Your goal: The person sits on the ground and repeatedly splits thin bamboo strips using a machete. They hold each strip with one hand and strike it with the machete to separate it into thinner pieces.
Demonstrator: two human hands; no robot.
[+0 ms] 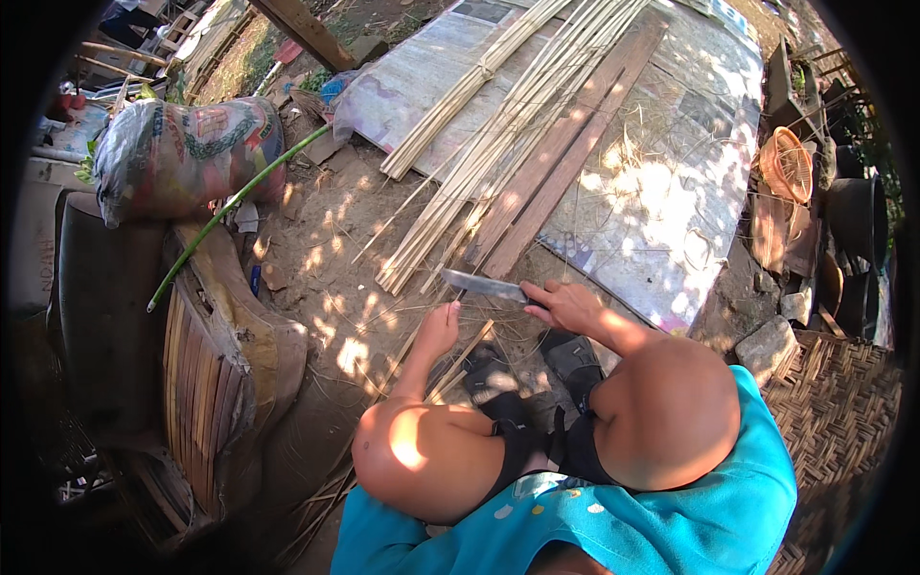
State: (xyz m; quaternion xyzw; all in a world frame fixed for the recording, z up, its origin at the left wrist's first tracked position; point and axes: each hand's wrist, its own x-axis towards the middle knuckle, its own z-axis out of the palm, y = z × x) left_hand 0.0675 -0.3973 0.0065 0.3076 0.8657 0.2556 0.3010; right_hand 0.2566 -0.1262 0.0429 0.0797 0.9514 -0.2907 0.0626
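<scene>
The right hand (565,307) is gripping a knife (487,287) by its handle, the blade pointing left toward the left hand (438,329), which is closing around a thin strip (458,296) just below the blade's tip; whether blade and strip are touching, I cannot tell. Ahead of the hands, long pale strips (460,207) are lying beside two brown planks (550,202), partly over a sheet (652,216) on the ground (321,216). A bundle (446,117) is resting farther left. A green stalk (230,204) is leaning past a stuffed sack (192,158).
</scene>
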